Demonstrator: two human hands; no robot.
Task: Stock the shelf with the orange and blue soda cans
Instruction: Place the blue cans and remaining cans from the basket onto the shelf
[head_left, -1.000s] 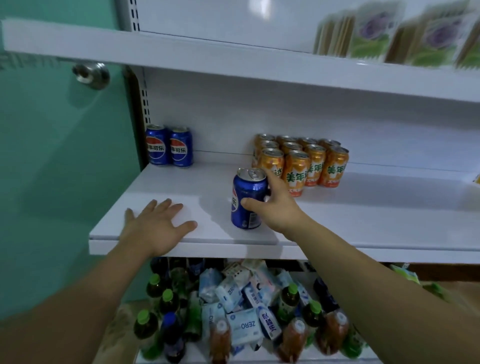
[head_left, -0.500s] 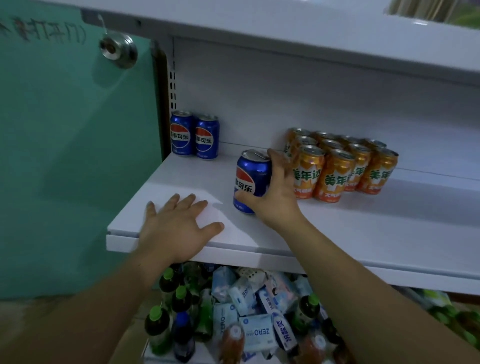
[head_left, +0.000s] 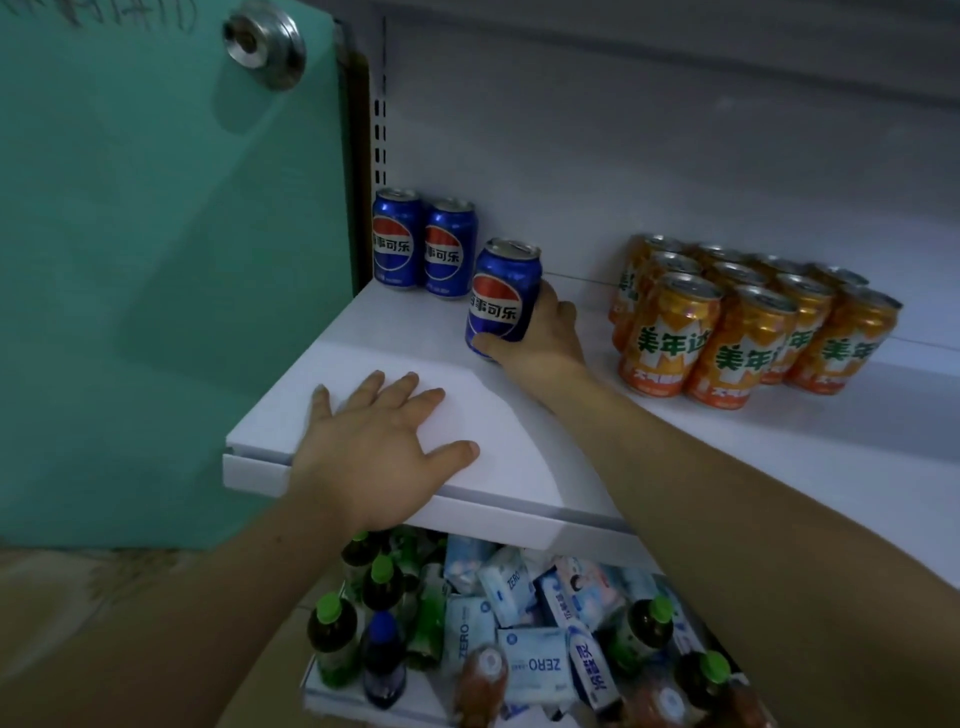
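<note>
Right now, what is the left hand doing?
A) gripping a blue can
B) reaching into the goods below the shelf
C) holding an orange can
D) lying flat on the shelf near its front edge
D: the left hand lies flat with fingers spread on the white shelf, holding nothing, while the right hand grips the blue can.

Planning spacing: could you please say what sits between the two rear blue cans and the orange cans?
Head view: a third blue can, gripped by the right hand; otherwise bare shelf.
</note>
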